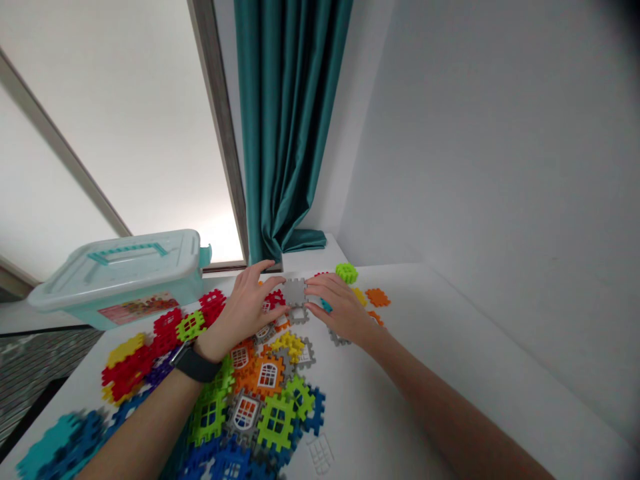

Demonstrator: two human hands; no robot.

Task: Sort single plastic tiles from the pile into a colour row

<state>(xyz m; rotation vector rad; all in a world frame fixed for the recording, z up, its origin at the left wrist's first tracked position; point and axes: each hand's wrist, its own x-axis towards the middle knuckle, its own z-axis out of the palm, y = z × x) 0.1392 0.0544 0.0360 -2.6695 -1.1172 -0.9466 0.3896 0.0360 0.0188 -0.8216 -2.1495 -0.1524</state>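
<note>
Grey plastic building tile (295, 292), pinched between left hand (243, 308) and right hand (337, 307), palms down

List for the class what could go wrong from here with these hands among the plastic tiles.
The grey tile held between the left hand and right hand could slip. The left forearm, just above the heap of tiles, might disturb it. Blue tiles near the table's edge might slide off.
</note>
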